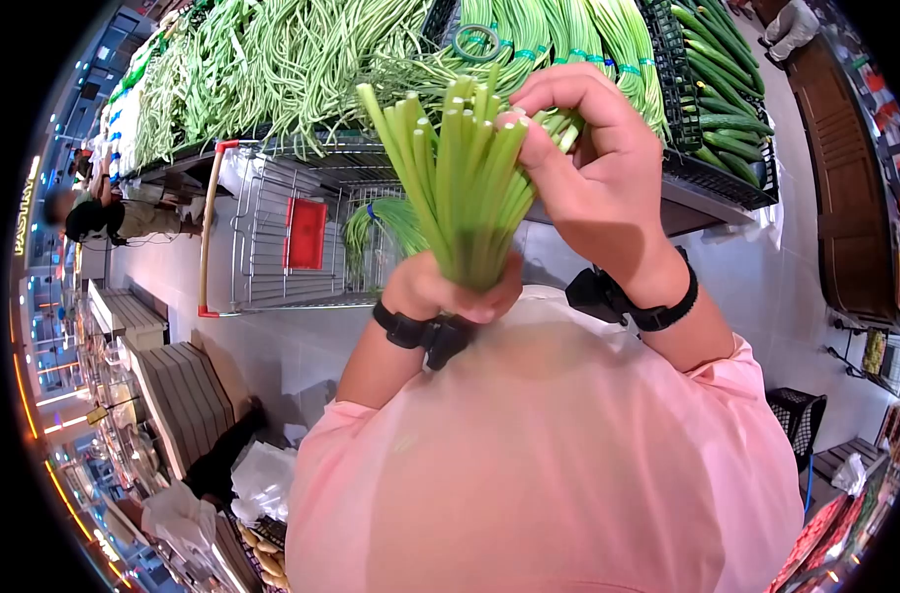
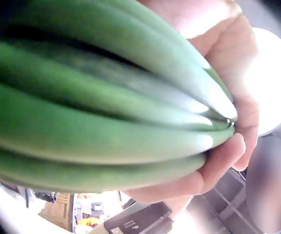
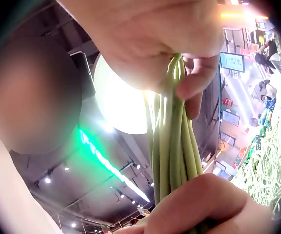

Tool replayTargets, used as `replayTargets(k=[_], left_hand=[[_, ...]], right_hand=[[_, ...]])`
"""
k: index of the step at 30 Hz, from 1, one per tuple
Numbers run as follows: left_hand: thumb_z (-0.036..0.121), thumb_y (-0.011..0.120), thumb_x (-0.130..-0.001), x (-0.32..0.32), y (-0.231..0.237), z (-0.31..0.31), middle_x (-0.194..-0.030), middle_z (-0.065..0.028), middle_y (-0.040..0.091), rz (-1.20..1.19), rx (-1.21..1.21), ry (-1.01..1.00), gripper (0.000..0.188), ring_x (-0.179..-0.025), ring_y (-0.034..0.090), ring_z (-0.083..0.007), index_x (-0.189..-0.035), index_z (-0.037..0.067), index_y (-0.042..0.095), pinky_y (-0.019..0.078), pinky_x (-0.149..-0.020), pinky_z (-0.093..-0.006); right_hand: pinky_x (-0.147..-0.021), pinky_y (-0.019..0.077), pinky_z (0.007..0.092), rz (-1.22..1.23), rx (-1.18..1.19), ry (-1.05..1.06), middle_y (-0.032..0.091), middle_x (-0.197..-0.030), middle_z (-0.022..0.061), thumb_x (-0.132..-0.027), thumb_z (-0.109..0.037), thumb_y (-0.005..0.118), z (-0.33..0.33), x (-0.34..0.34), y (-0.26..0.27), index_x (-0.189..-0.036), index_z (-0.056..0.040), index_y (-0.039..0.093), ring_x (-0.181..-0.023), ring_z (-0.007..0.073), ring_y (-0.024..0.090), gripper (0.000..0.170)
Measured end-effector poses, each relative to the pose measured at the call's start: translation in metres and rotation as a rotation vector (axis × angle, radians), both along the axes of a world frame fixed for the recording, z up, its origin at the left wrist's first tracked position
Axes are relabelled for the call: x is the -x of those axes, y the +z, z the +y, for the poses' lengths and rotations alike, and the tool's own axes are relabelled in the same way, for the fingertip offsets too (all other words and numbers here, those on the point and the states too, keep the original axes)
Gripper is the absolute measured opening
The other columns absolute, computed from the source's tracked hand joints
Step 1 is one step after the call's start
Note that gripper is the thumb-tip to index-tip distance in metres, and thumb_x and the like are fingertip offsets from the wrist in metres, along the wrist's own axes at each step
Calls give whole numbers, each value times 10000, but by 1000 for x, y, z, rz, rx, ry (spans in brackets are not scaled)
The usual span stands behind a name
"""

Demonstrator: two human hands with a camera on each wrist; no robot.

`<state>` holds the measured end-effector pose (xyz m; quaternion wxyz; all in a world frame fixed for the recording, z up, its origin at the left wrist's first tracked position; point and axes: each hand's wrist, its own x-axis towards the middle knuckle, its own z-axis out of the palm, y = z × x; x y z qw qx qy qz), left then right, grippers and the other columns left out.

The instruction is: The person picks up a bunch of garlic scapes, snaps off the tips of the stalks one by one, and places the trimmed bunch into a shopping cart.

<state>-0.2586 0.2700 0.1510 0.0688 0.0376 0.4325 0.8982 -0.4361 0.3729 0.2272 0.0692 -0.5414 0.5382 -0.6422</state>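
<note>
Left hand point(image 1: 460, 295) grips green stems point(image 1: 465, 203), fingers curled round; at its 2 o'clock, right hand point(image 1: 608, 173) pinches stem ends point(image 1: 514, 123) with fingers.

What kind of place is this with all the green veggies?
Most likely a supermarket's vegetable section: there is a shopping cart, cucumbers in a black crate, and piled long green beans.

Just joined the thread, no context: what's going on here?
A person's left hand grips a bunch of green stalks, and the right hand pinches at their pale ends. Beside them, a shopping cart with a tied green bundle inside stands by heaped long beans.
</note>
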Motion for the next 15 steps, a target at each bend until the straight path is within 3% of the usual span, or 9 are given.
replayTargets(k=[5, 7, 8, 12, 15], left_hand=[[124, 858, -713, -1, -11, 8, -568, -31, 479, 6, 3, 58, 359, -487, 434, -147, -694, 52, 506, 280, -471, -295], [111, 842, -731, -3, -22, 5, -647, -37, 544, 6, -28, 31, 289, -558, 502, -148, -823, 34, 580, 357, -516, -289], [105, 835, -740, -3, -24, 4, -687, -39, 577, 8, -40, 15, 275, -593, 535, -149, -887, 25, 617, 396, -538, -286], [49, 828, -704, 3, -13, 14, -704, -52, 581, 27, -136, 125, 407, -594, 555, -167, -1043, 4, 606, 439, -541, -301], [30, 818, -693, 4, -22, 12, -706, -60, 582, -5, -143, 83, 469, -579, 557, -176, -1103, -7, 593, 447, -532, -310]], right_hand=[[-940, 509, 366, 281, 91, -228, 628, -1232, 135, -838, -64, 803, 3, -1, 2, -1111, -38, 705, -1101, 256, 605, 291], [-961, 506, 408, 537, 80, -307, 625, -1278, 139, -784, -83, 829, 10, 4, 0, -1100, -59, 727, -1119, 296, 592, 333], [-1035, 477, 456, 581, 35, -295, 625, -1353, 136, -732, -63, 833, 16, 1, 3, -1061, -78, 761, -1200, 358, 568, 337], [-1155, 386, 505, 551, -21, -140, 622, -1417, 110, -652, -116, 902, 25, -2, 8, -989, -131, 786, -1366, 403, 499, 357], [-1097, 372, 535, 558, -82, -166, 623, -1384, 105, -674, -188, 925, 29, -2, 7, -999, -148, 769, -1372, 392, 490, 363]])
